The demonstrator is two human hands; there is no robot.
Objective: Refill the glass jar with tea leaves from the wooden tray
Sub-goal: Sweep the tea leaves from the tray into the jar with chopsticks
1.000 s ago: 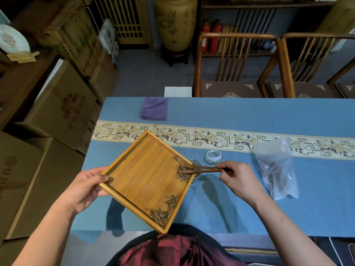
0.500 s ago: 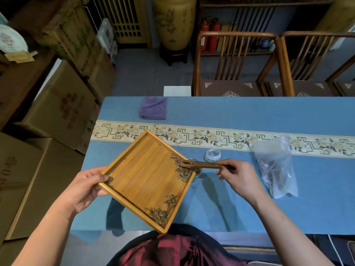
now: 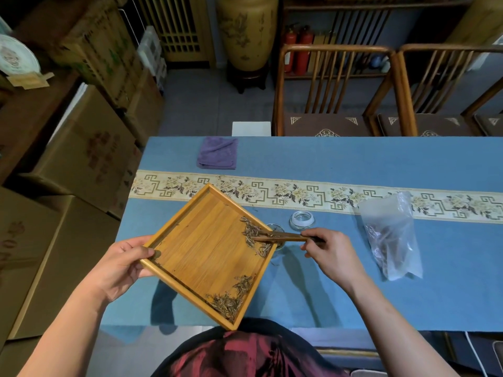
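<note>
My left hand (image 3: 123,263) grips the left corner of the square wooden tray (image 3: 201,248), which is held tilted above the blue table. Tea leaves (image 3: 254,236) lie against the tray's right edge, and a second heap sits in its near corner. My right hand (image 3: 330,250) pinches a thin brown wooden scoop (image 3: 277,236) whose tip rests among the leaves at the right edge. The glass jar (image 3: 277,229) stands on the table just beyond that edge, mostly hidden by the tray. Its glass lid (image 3: 302,220) lies a little farther back to the right.
A clear plastic bag (image 3: 392,238) with some tea lies right of my right hand. A folded purple cloth (image 3: 217,156) sits at the table's far left. Wooden chairs (image 3: 334,91) stand behind the table; cardboard boxes (image 3: 81,148) are stacked to the left.
The scoop's tip has shifted along the tray's right edge, and the leaves there have been drawn closer to the rim above the jar. My left hand keeps the tray steady.
</note>
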